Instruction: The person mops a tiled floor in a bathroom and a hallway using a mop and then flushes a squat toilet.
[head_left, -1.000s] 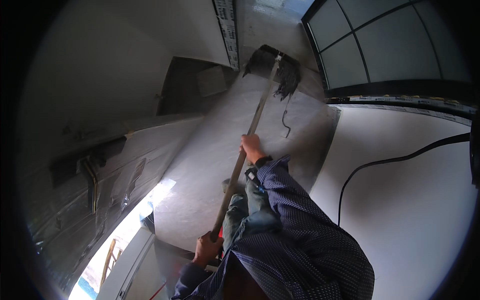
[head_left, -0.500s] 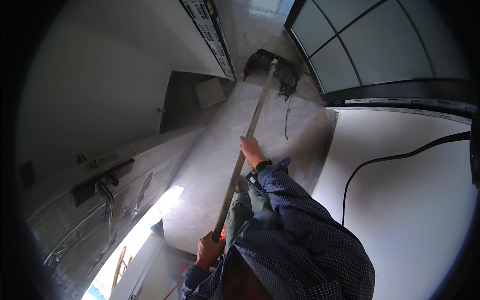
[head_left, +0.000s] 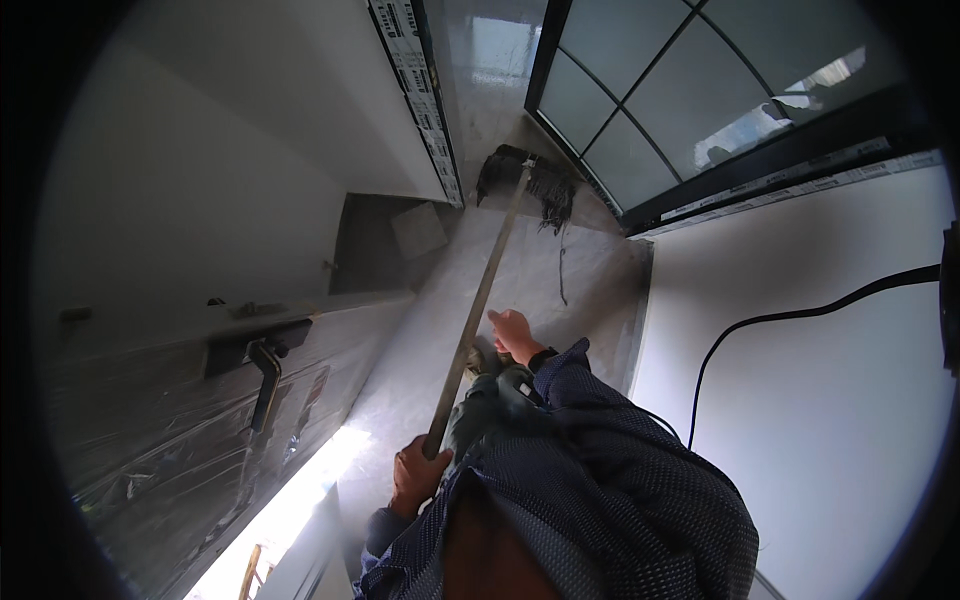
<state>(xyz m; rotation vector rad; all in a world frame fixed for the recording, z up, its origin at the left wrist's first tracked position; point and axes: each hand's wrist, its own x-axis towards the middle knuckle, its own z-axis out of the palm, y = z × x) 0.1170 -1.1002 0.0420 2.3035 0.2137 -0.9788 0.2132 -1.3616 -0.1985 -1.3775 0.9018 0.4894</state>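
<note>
A mop slants up from my body across the pale tiled floor (head_left: 420, 340). Its long wooden handle (head_left: 480, 295) ends in a wide head of dark, shaggy strands (head_left: 545, 188), flat on the floor by the doorway. One loose strand trails from the head toward me. My left hand (head_left: 417, 474) is wrapped round the handle's near end, low in front of my body. Just right of the shaft, my right hand (head_left: 514, 335) is off the handle, fingers curled in with nothing visible in them.
A plastic-wrapped door with a black lever handle (head_left: 266, 385) stands on the left. At the upper right is a dark-framed glass door (head_left: 640, 110). A square tile (head_left: 418, 231) lies in the left corner. A black cable (head_left: 780, 318) runs along the white right wall.
My right hand has let go of the mop handle and moved slightly down and right of it. The left hand keeps its grip. The view has shifted, showing more of the glass door.
</note>
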